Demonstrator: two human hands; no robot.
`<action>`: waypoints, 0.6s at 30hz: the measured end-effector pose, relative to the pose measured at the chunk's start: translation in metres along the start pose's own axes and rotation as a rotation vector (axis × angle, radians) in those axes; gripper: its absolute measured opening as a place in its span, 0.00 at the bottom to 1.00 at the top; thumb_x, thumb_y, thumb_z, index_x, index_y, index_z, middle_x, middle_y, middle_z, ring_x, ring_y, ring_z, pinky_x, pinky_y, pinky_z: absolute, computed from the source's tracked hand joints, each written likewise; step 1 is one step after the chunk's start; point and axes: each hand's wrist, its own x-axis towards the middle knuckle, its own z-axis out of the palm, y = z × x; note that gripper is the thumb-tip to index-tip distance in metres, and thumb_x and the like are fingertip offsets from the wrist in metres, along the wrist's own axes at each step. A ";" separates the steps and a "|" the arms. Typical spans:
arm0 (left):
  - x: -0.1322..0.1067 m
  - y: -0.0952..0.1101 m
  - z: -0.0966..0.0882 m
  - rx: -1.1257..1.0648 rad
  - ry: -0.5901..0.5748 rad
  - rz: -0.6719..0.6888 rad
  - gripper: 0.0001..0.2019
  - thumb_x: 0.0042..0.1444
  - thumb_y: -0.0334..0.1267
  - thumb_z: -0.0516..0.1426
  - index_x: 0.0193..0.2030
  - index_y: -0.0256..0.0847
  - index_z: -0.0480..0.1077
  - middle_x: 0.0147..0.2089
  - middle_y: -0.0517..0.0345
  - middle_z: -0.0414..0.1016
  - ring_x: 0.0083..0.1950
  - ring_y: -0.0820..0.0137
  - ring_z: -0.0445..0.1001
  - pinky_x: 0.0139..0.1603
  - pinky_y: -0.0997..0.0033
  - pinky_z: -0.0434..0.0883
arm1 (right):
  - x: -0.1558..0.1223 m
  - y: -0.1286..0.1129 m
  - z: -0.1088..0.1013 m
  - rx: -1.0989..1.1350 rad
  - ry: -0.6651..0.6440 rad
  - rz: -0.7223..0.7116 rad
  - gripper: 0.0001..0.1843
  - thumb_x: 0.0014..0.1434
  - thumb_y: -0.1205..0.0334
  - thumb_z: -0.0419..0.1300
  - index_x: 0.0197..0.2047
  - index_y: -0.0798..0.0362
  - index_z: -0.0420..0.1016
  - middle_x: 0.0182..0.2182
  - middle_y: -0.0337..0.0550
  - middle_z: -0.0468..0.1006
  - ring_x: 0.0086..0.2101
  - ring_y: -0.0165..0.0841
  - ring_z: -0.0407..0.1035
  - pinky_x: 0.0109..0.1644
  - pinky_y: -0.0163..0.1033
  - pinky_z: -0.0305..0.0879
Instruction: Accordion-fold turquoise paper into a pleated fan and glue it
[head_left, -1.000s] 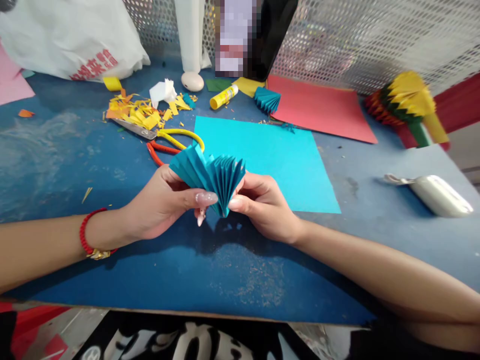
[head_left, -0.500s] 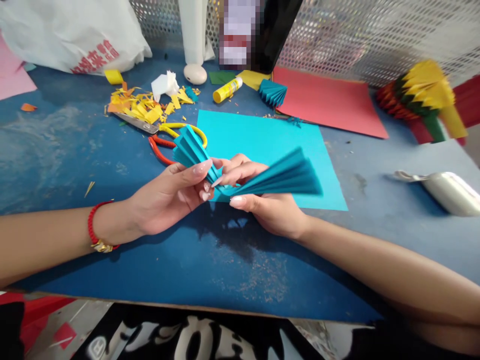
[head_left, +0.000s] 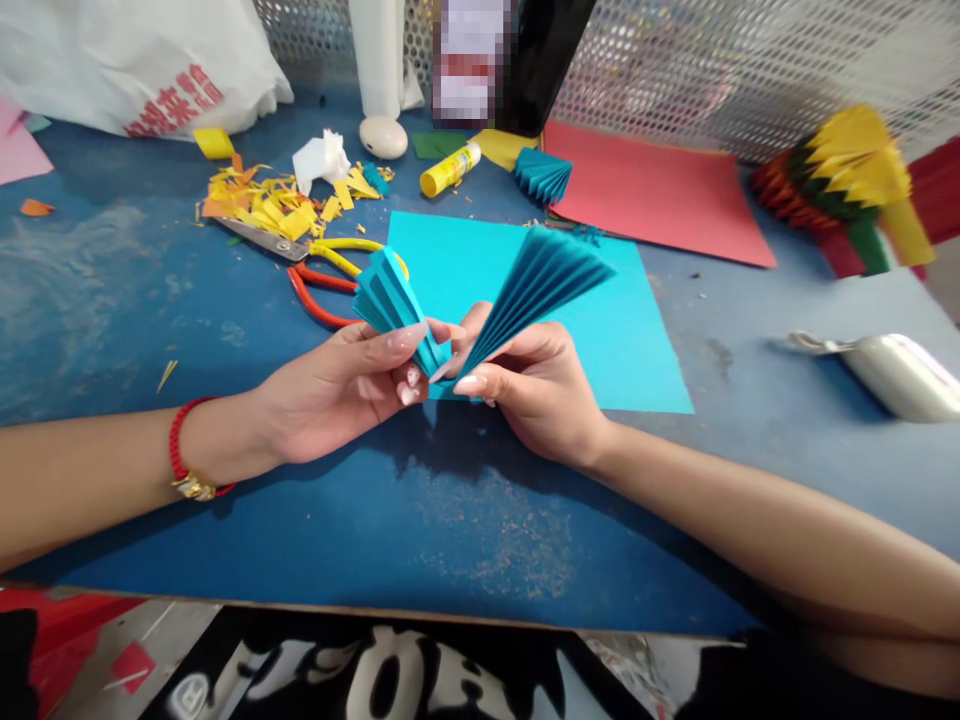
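A blue pleated paper strip [head_left: 541, 290] is bent at its middle into a V, both ends fanning upward. My left hand [head_left: 352, 385] pinches the left half close to the fold, thumb on top. With thumb and fingers, my right hand [head_left: 540, 390] grips the right half near the same fold. Under and behind my hands lies a flat bright blue sheet [head_left: 630, 330]. Scissors [head_left: 322, 285] with red and yellow handles rest just beyond my left hand, partly behind the paper.
Yellow scraps [head_left: 270, 205], a glue stick [head_left: 450, 170], a small pleated blue fan [head_left: 543, 176] and red sheets [head_left: 660, 190] lie farther back. A yellow paper fan [head_left: 859, 165] and a white case [head_left: 907, 375] are at right; a white plastic bag [head_left: 135, 60] sits back left.
The right half of the pleated paper has swung upward from a low slant, sharpening the bend. My right hand's fingers have shifted behind it; my left hand has kept its pinch.
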 end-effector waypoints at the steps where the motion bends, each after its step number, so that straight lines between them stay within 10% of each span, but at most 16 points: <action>1: 0.000 0.000 -0.002 0.034 -0.028 0.012 0.16 0.40 0.41 0.81 0.30 0.37 0.82 0.25 0.63 0.76 0.25 0.81 0.69 0.30 0.84 0.70 | 0.000 0.000 0.001 0.005 -0.005 -0.016 0.15 0.53 0.46 0.78 0.28 0.46 0.84 0.28 0.36 0.79 0.33 0.30 0.71 0.41 0.40 0.71; 18: 0.002 -0.002 -0.008 0.232 -0.132 0.201 0.10 0.47 0.39 0.77 0.34 0.43 0.83 0.30 0.65 0.78 0.28 0.78 0.70 0.25 0.81 0.67 | 0.003 -0.015 0.002 -0.033 -0.153 -0.003 0.17 0.67 0.52 0.69 0.28 0.49 0.79 0.31 0.37 0.75 0.39 0.32 0.68 0.52 0.41 0.69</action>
